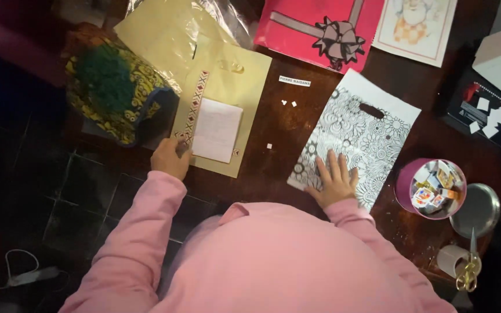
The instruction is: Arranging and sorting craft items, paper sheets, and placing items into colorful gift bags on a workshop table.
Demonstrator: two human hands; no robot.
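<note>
Left hand: we found our left hand (170, 157) at the lower left corner of the yellow gift bag (222, 110), fingers curled over the patterned ribbon strip (193, 109). It pinched the strip's lower end; whether it also gripped the bag edge we could not tell.
Right hand: our right hand (336, 178) lay flat, fingers spread, on the black-and-white floral bag (359, 130), pressing and clasping nothing.
Position of work: the yellow bag sat at 11 o'clock from our chest, the floral bag at 1 o'clock, well apart on the dark table (279, 124).
White card: a white card (217, 130) rested on the yellow bag just beside the strip.
Nearby: a purple cup of small packets (431, 188) stood at 3 o'clock; gold scissors (468, 272) at 4 o'clock.
Judgement on handling: we judged the strip best kept taut and parallel to the bag's edge, smoothed from the pinched end upward. The flat palm looked adequate to stop the floral bag sliding.
</note>
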